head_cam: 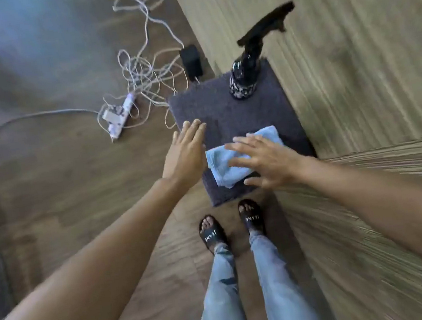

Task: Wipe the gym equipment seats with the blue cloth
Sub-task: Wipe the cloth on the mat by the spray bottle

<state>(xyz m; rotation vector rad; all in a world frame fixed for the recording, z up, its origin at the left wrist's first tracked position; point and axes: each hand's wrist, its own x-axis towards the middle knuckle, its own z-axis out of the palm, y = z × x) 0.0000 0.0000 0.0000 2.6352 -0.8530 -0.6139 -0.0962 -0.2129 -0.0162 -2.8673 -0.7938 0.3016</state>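
Note:
A light blue cloth (221, 162) lies bunched on the top of a dark grey padded seat (228, 114) that stands against a wood-slat wall. My right hand (264, 162) is spread flat on the cloth's right half, fingers apart, pressing down on it. My left hand (186, 153) hovers flat with fingers extended at the seat's left edge, just left of the cloth, holding nothing.
A black patterned vase (244, 77) with a dark stem stands on the seat's far end. A white power strip (120, 114) with tangled white cables and a black adapter (190, 60) lie on the wooden floor to the left. My sandalled feet (232, 229) stand just before the seat.

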